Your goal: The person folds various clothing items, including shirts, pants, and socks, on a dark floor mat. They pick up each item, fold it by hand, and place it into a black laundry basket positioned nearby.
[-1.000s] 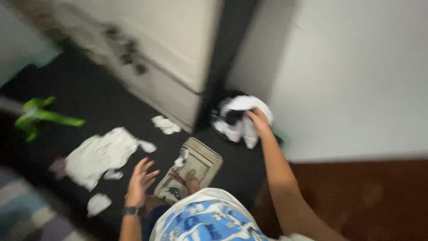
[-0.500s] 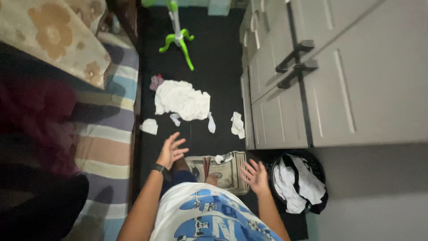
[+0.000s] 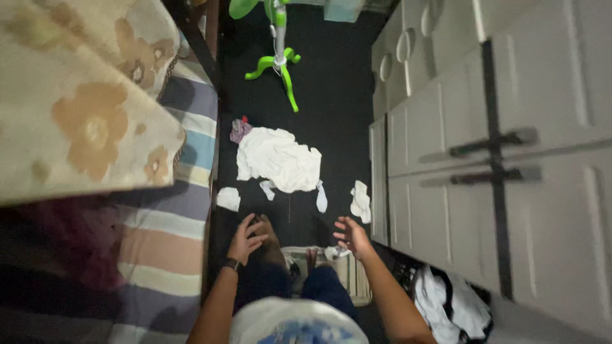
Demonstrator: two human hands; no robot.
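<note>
Seen from above, in a narrow strip of dark floor [image 3: 331,95] between a bed and a run of pale cupboards [image 3: 510,159]. Left hand [image 3: 245,237], with a dark watch at the wrist, held out with fingers spread and holding nothing, hovering above the floor just nearer than the white cloth heap. Right hand [image 3: 352,234] likewise released, palm open, fingers fanned, nothing in its grasp. Large crumpled white cloth [image 3: 279,158] lying on the floor just beyond both hands, nearest to the left one. Small pink-purple scrap [image 3: 240,129] touching the far-left edge of that heap. Small white piece [image 3: 228,198] just left of the heap, beside the bed edge; another small white piece [image 3: 361,199] right of the heap, close to the cupboard foot and nearest to the right hand. Printed mat [image 3: 347,274] nearer than the heap, under the feet. Green stand [image 3: 277,60] well beyond the heap. Striped bedcover [image 3: 166,242] and floral blanket [image 3: 83,102] left of the heap. Dark basket of white laundry [image 3: 449,306] right of the mat, beside the cupboards.
</note>
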